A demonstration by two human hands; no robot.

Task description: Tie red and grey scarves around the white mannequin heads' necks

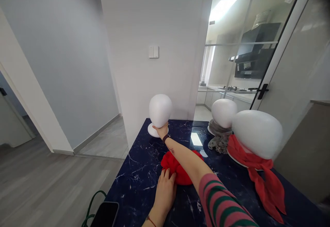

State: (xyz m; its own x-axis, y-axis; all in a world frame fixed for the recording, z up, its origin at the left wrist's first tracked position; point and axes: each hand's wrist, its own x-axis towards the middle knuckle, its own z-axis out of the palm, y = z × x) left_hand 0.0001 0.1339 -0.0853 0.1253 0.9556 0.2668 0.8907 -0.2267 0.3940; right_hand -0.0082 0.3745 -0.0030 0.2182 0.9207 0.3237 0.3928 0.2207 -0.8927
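Note:
My right hand [161, 129] reaches across the table, wrapped round the narrow neck of a white mannequin head [160, 110]. The head stands upright on its round white base [152, 131] near the table's far edge. Below that arm lies a bunched bright red cloth [183, 172], partly hidden by my right forearm. My left hand [166, 187] is at the cloth's near left edge, its fingers bent onto the fabric; the fingertips are partly sunk in its folds.
The dark blue marbled table [139, 172] meets the wall behind. At right stand another white head [224, 113] with a grey scarf [219, 139] and a nearer one [257, 132] with a red scarf [268, 182] tied round it. A phone [105, 214] and green cable [90, 204] are at lower left.

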